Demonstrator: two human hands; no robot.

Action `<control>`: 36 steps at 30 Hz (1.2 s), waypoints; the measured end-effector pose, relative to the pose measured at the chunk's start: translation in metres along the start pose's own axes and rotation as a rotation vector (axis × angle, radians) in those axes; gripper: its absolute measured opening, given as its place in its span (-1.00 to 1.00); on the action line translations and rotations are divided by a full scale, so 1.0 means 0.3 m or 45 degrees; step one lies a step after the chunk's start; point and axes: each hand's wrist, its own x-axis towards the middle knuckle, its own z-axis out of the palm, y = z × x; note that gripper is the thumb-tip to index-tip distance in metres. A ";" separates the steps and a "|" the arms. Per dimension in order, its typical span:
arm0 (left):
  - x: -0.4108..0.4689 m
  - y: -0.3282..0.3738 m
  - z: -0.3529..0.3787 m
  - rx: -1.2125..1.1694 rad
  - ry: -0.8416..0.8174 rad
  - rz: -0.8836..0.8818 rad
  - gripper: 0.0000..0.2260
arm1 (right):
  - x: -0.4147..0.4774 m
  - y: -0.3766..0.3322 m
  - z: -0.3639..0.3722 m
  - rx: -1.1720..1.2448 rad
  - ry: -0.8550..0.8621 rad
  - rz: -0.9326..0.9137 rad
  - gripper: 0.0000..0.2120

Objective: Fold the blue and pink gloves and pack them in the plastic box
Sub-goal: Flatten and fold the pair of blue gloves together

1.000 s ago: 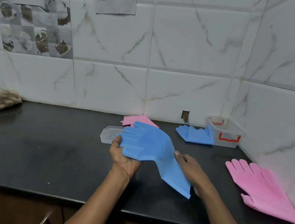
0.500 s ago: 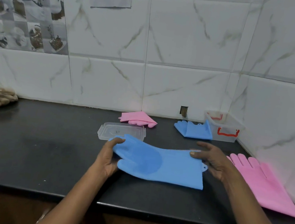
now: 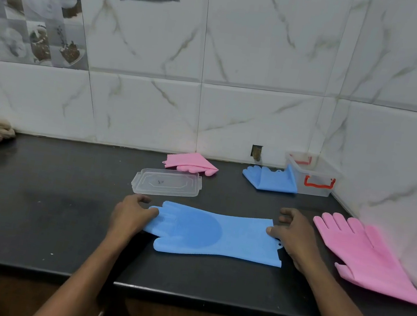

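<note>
2 hands [image 3: 208, 227] | pinning blue glove [image 3: 218, 235] flat | countertop [image 3: 33, 213]

- The blue glove [image 3: 214, 232] looks like matt rubbery silicone, with a patch of fine bristles on its palm and fingers.
- The pink glove [image 3: 370, 257] has the same matt finish.
- The box lid [image 3: 166, 186] and plastic box [image 3: 312, 175] are clear, glossy plastic.
- The bench [image 3: 35, 203] is dark, smooth stone.
- The wall tiles [image 3: 268, 51] are glossy marble-patterned.
</note>
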 end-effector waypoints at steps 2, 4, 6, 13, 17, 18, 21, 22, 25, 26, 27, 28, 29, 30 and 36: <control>-0.010 0.009 0.004 0.194 0.037 0.065 -0.70 | -0.002 0.006 0.000 -0.027 0.005 -0.019 -0.36; -0.025 0.013 0.009 0.379 0.067 0.111 -0.70 | -0.002 0.011 0.004 -0.061 0.011 -0.040 -0.39; -0.031 0.001 0.015 0.526 0.100 0.221 -0.65 | -0.001 0.012 0.010 -0.096 0.012 -0.058 -0.41; -0.047 -0.003 0.008 0.266 -0.363 0.766 -0.48 | 0.014 0.031 0.018 -0.223 0.011 -0.133 -0.50; -0.059 -0.019 0.042 0.748 -0.558 0.886 -0.28 | 0.032 0.034 0.022 -0.256 0.016 -0.123 -0.60; -0.059 -0.019 0.049 0.815 -0.572 0.874 -0.28 | 0.047 0.027 0.022 -0.275 0.024 -0.132 -0.64; -0.062 -0.018 0.057 0.887 -0.567 0.863 -0.34 | 0.137 -0.011 0.028 -0.426 0.018 -0.168 -0.73; -0.063 -0.016 0.055 0.878 -0.566 0.862 -0.35 | 0.178 -0.029 0.034 -0.478 0.011 -0.177 -0.73; -0.071 -0.005 0.042 0.692 -0.565 0.834 -0.36 | 0.301 -0.094 0.058 -0.563 -0.073 -0.250 -0.63; -0.073 -0.002 0.037 0.552 -0.538 0.813 -0.37 | 0.337 -0.115 0.073 -0.579 -0.124 -0.272 -0.59; -0.074 0.000 0.032 0.391 -0.484 0.782 -0.40 | 0.370 -0.133 0.092 -0.596 -0.175 -0.283 -0.55; -0.074 0.000 0.026 0.237 -0.405 0.737 -0.43 | 0.399 -0.144 0.115 -0.631 -0.212 -0.282 -0.53; -0.072 0.000 0.020 0.109 -0.314 0.691 -0.48 | 0.424 -0.150 0.141 -0.693 -0.234 -0.269 -0.52; -0.068 -0.002 0.015 0.009 -0.227 0.661 -0.52 | 0.444 -0.153 0.168 -0.790 -0.249 -0.248 -0.52; -0.063 -0.001 0.016 -0.133 -0.037 0.647 -0.50 | 0.483 -0.126 0.234 -1.344 -0.254 -0.212 -0.62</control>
